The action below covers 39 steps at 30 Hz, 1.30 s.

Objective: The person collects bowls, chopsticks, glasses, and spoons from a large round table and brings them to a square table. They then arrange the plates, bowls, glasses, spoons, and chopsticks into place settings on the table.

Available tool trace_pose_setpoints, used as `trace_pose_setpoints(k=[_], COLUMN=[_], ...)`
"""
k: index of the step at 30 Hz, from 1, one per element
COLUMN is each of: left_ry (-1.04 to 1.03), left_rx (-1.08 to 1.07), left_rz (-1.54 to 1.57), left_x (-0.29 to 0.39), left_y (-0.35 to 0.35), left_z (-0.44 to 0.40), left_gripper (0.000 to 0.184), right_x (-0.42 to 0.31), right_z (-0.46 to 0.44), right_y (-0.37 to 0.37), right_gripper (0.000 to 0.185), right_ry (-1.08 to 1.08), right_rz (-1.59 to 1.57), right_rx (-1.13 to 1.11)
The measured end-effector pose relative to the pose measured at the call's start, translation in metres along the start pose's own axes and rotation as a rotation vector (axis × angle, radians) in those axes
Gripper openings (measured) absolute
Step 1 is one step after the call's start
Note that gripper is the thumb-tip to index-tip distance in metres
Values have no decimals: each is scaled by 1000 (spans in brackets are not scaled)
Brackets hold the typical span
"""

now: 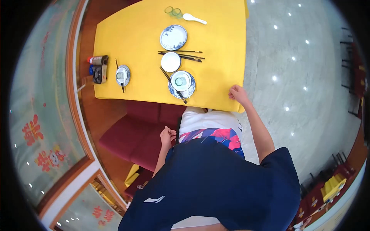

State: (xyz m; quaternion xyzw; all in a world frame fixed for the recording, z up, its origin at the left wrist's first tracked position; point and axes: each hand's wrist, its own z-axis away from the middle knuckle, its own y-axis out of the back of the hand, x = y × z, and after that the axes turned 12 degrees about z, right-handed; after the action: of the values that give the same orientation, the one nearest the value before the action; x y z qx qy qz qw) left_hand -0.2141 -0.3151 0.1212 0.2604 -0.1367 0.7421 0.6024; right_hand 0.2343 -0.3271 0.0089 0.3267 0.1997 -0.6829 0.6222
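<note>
My right hand (237,93) is over the near right corner of the yellow tablecloth (216,77), its fingers curled in and nothing visible in them. My left hand (168,134) hangs beside my hip, near the dark red seat (133,133). Its fingers are loosely bent and a little apart, with nothing in them. Closest on the table is a blue-patterned plate (170,92) bearing a white bowl and a glass (179,81), with black chopsticks (178,92) across it. A white bowl (170,62), more chopsticks (189,57) and another patterned plate (173,37) lie beyond.
A smaller setting (123,76) with chopsticks stands left, near a dark box-shaped object (100,70) at the table edge. Two glasses (172,11) and a white spoon (194,18) are at the far side. Grey floor (289,77) lies right; a framed window (42,115) is left.
</note>
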Motion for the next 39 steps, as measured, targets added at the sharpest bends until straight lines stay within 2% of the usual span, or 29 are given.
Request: trace_pose_setpoints(k=[3,7,13,15,17,19,21,22,24,25,27,31,33,34,36,39], left_ry=[-28,-114,-181,-221,-222,-198,-71,-22,9,54,72,96,50,17,-39,-216], left_rx=[-24,-80,-108,-115,-125,-163,-122,-108,-154,-197,-170,-119,-148,-185,-188,-301], left_rz=[-63,41,275,339,380,518,596,613,646,657,691,736,766,790,741,622], left_x=[-29,-62,-131,-152,-172,-210,-246,-258,-279,-287,-297,-284,-266,-253,-220,-167], left_y=[-20,-36,-58,-70,-79,-89,-102,-108,-117,-122,-132,-158,-176,-188,-221,-279], left_z=[20,35,24,32,25,28,32,36,50,56,59,71,65,64,64,64], left_gripper=[35,34,34,32,31,30,25,22,20,19,19,21,20,20,19,25], right_x=[25,71,167,216,227,253,268,273,270,267,269,219,198,189,163,83], right_z=[7,44,127,153,200,231,254,261,269,263,247,201,162,139,90,48], right_y=[7,33,123,166,190,222,254,265,280,282,284,280,286,292,310,320], right_gripper=[21,22,28,28,29,31,30,28,27,27,28,28,24,24,28,31], right_ry=[5,-21,-355,-377,-471,-534,-415,-308,-430,-421,-413,-405,-228,-223,84,302], right_rz=[103,225,275,380,461,525,790,793,750,755,573,448,470,466,581,540], right_rx=[-111,-63,-14,-59,15,-24,-122,-197,-75,-74,-18,-44,103,94,192,198])
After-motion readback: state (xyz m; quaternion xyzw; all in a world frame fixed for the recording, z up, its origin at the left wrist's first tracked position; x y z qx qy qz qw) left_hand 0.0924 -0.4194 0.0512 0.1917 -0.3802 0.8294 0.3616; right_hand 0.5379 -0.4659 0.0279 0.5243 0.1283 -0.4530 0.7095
